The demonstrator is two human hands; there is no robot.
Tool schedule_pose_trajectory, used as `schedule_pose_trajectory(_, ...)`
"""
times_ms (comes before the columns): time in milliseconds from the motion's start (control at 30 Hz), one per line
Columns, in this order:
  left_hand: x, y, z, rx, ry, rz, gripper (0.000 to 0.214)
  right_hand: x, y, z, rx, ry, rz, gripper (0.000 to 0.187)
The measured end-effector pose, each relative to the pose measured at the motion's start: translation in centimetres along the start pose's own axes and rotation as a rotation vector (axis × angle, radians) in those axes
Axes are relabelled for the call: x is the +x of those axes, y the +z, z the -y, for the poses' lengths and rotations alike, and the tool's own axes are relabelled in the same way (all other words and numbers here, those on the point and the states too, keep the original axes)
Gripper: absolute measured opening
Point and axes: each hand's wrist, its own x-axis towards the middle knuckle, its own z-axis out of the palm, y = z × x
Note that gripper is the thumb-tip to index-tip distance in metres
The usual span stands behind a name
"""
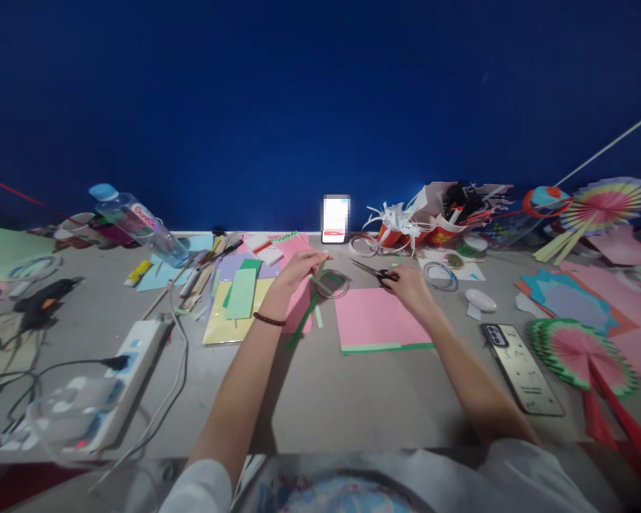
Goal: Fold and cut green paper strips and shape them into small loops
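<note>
My left hand (299,269), with a dark bead bracelet at the wrist, pinches a narrow pale green paper strip (321,265) between its fingertips. Black-handled scissors (372,270) are in my right hand (410,286), their blades pointing left toward the strip but apart from it. Below the scissors lies a pink paper sheet (382,317) with pale and dark green bands along its near edge. A dark green strip (303,324) lies under and beside my left hand. Close to the fingers is a coiled grey cable (334,285).
Stacked coloured papers and a light green card (241,293) lie left of my left arm. Farther left are a water bottle (144,224) and a power strip (131,381). A lit phone (335,221) stands behind. At right are another phone (523,370) and a watermelon-patterned paper fan (580,353).
</note>
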Motion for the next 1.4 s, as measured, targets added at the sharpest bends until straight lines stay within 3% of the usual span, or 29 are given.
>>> schedule_pose_trajectory(200, -0.2, 1.9, -0.4, 0.062, 0.005, 0.009, 0.015, 0.8, 1.4, -1.7, 0.022, 0.080, 0.007, 0.020)
schedule_pose_trajectory(367, -0.7, 3.6, -0.7, 0.060, -0.001, 0.048, 0.020, 0.1, 0.3, 0.0, 0.087, 0.086, 0.025, 0.026)
schedule_pose_trajectory(567, -1.3, 5.9, -0.7, 0.066, 0.089, 0.035, 0.021, -2.1, -1.6, 3.7, 0.625, 0.122, 0.216, 0.037)
schedule_pose_trajectory(767, -2.7, 7.1, -2.0, 0.128, 0.240, 0.143, 0.016, -3.5, -2.5, 5.3, 0.716, 0.075, 0.078, 0.022)
schedule_pose_trajectory(867, -3.3, 7.7, -2.4, 0.246, 0.286, 0.106, 0.013, -4.2, -3.0, 5.0, 0.683, 0.072, -0.016, 0.019)
schedule_pose_trajectory(1000, -3.7, 8.6, -2.3, 0.389, 0.318, 0.070, 0.014, -5.1, -3.3, 4.3, 0.757, 0.114, -0.035, 0.022)
schedule_pose_trajectory(1100, -3.9, 9.2, -1.8, 0.390, 0.276, 0.087, 0.020, -5.4, -3.5, 4.2, 0.818, 0.178, -0.048, 0.024)
schedule_pose_trajectory(1233, -4.1, 10.0, -1.3, 0.213, 0.162, 0.151, 0.021, -5.9, -3.8, 4.5, 0.937, 0.266, -0.090, 0.028)
schedule_pose_trajectory(1400, -4.4, 11.1, -0.6, 0.041, 0.110, 0.159, 0.024, -7.1, -2.9, 4.4, 1.057, 0.305, 0.021, 0.026)
